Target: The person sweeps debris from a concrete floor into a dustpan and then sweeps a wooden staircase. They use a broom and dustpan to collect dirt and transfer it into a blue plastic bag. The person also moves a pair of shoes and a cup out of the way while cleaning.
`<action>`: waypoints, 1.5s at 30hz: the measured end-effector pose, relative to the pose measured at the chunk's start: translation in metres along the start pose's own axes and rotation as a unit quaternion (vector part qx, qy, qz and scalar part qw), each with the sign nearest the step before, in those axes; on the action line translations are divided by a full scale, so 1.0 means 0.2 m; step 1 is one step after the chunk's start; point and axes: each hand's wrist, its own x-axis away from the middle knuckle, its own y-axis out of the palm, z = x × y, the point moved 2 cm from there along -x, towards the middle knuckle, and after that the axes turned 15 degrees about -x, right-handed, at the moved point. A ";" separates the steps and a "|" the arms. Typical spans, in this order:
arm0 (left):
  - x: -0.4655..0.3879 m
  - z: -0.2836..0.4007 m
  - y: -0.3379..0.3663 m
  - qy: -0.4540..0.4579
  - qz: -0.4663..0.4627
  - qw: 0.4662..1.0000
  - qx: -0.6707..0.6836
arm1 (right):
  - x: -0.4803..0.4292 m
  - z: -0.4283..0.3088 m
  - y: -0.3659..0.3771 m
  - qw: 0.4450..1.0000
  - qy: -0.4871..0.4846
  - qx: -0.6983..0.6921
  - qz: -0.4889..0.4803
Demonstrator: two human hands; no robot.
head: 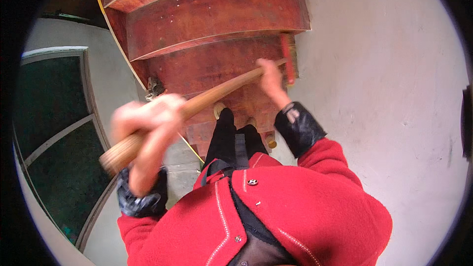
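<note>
A long wooden pole (221,90) slants across the view, from lower left up to the right. My left hand (149,116) wraps around it near its thick lower-left end and is blurred. Farther along, my right hand (271,78) grips the thinner part. At the far end is a narrow red head (288,59), close to the wall side of a reddish-brown stair tread (210,64). Blur hides whether it is a broom or a mop. Black cuffs cover both of my wrists below red sleeves.
Curved stairs (218,11) rise ahead, with a yellow-edged side (127,57) at left. A whitish wall (380,81) borders the right. A greyish clump (155,86) lies at the tread's left end. A framed window (55,144) stands left. A small yellowish object (271,141) sits near my feet.
</note>
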 end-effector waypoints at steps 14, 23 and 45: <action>-0.28 0.61 -0.50 0.096 0.065 0.993 0.000 | -0.07 -0.90 0.21 0.977 -0.078 -0.032 -0.197; -0.60 0.50 -0.28 0.078 0.002 0.996 0.043 | -0.57 -0.72 -0.49 0.990 -0.092 0.086 0.067; -1.60 0.76 -0.14 -0.063 0.059 0.995 -0.043 | -1.41 -0.89 -0.46 0.993 -0.075 0.004 -0.095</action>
